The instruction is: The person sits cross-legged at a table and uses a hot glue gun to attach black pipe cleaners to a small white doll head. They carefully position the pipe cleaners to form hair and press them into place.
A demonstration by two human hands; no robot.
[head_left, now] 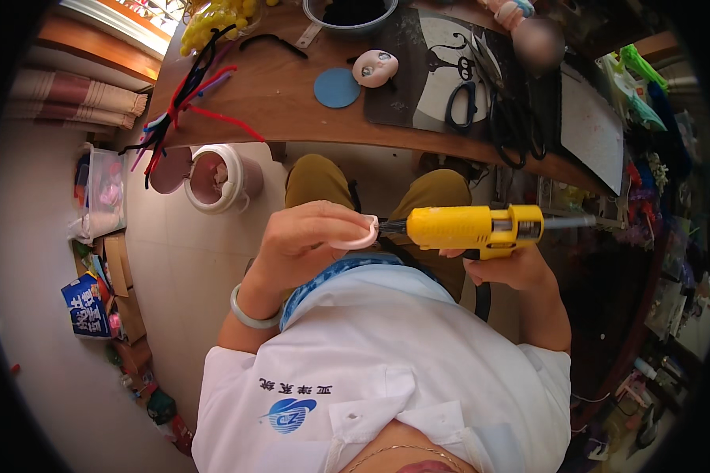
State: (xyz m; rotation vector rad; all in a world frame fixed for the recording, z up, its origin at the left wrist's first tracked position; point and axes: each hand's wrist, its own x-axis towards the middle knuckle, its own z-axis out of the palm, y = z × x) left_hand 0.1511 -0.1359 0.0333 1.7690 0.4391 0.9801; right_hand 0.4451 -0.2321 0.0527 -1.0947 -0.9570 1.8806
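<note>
Above my lap, my left hand point(312, 232) pinches a small pale pink curved piece point(364, 239), possibly a hollow doll part; my fingers partly cover it. In my right hand point(511, 270) is a yellow hot glue gun point(454, 227), held by its handle. A translucent glue stick point(569, 222) juts from its rear end. The dark nozzle point(392, 227) points left and meets or nearly meets the pink piece's edge. On the table ahead lie a doll face plate point(375, 68) with painted eyes and a blue disc point(337, 87).
Along the wooden table point(308, 118) lie scissors point(467, 102), pipe cleaners point(185, 102) hanging over its edge, a bowl of dark material point(350, 11), yellow pompoms point(217, 20) and a doll point(521, 20). A pink bin point(225, 177) stands below. Boxes point(106, 193) line the left wall.
</note>
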